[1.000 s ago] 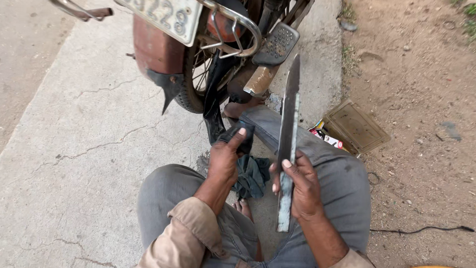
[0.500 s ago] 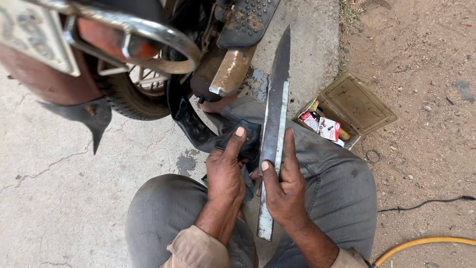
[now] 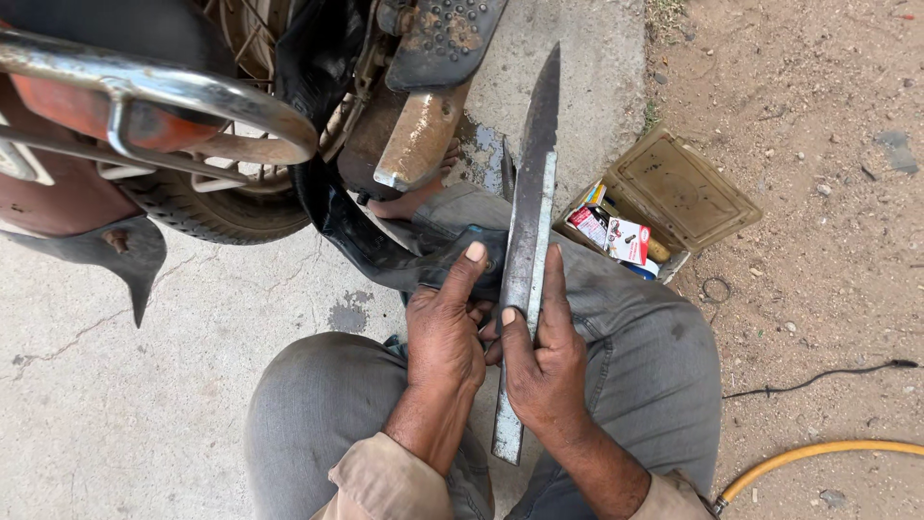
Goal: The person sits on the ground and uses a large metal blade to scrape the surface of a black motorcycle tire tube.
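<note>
Over the lap, right in the middle of the view, a long grey blade (image 3: 527, 260) runs almost straight up and down, its dark pointed tip high near the motorbike (image 3: 192, 125) and its blunt lower end down between the knees. The right hand (image 3: 544, 361) has it — fingers wrapped around the lower half, thumb and forefinger laid flat along the metal, a firm closed grip on the blade. The left hand (image 3: 445, 332) sits just beside it, touching the right hand at the knuckles, thumb stretched up and pressing on a dark flat piece (image 3: 462, 260) that lies across the grey trouser leg (image 3: 635, 327); its fingers curl under, and whether they clamp that piece or only steady it, I cannot tell.

Behind the hands the motorbike looms — chrome rack, rear tyre, black mudguard, a rusty footrest hanging just above the left thumb. To the right, on the dirt, an open tin box (image 3: 664, 207) shows small red and white packets, near the blade but apart from it. Lower right, a yellow hose (image 3: 818, 455) curves across the ground, with a thin black wire (image 3: 818, 376) above it. Cracked concrete (image 3: 144, 404) fills the left side.
</note>
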